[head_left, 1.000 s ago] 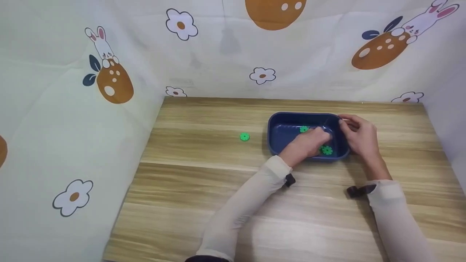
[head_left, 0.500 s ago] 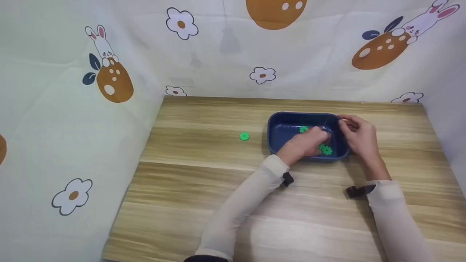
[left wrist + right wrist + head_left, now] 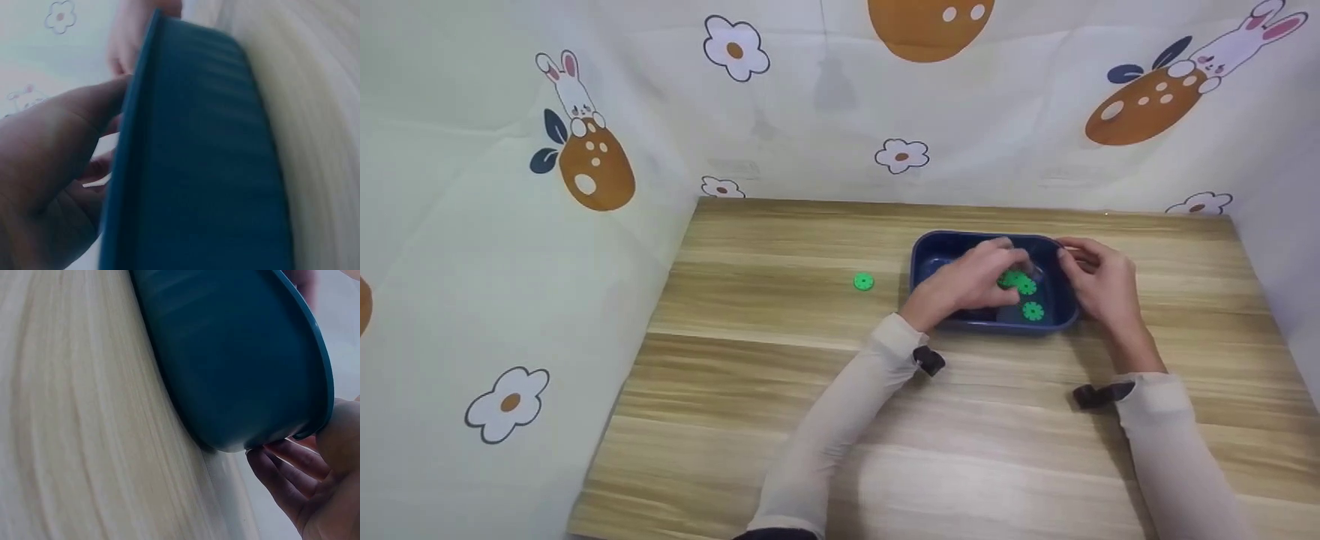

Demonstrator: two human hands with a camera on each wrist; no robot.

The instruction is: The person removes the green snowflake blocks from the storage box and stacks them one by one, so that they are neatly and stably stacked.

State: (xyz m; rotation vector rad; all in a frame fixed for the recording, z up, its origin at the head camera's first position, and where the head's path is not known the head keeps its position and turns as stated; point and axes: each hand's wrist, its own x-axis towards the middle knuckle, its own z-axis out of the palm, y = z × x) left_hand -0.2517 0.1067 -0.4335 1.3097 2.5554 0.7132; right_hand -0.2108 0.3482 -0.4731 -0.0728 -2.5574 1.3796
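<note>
- At the far left, a pale cloth (image 3: 427,247) hangs as a wall, printed with a white flower and a rabbit perched on a brown fruit; the same pattern covers the back.
- Right of that, the wood-grain bench (image 3: 720,285) spreads out under everything else.
- Next, a light left sleeve (image 3: 829,427) slants up from the near edge, with a small black device (image 3: 929,361) at its cuff.
- Beyond the sleeve, one loose green disc (image 3: 863,281) lies flat on the bench, just left of the tray and apart from it.
- Reaching in over the tray's near rim, the left hand (image 3: 969,279) has its fingers loosely bent and released, the thumb well apart from the others; the moving fingertips are blurred.
- Under and around these fingers sits the blue tray (image 3: 1005,328), upright, with rounded corners.
- Inside the tray's right half, notched green pieces (image 3: 1026,286) lie clustered beside the left thumb, with a separate green piece (image 3: 1033,311) nearer the front wall.
- At the tray's right end, the right hand (image 3: 1101,281) grasps the rim, thumb at the top edge, fingers against the outer wall.
- Farthest right, the right sleeve (image 3: 1174,442) carries another black device (image 3: 1099,395).
</note>
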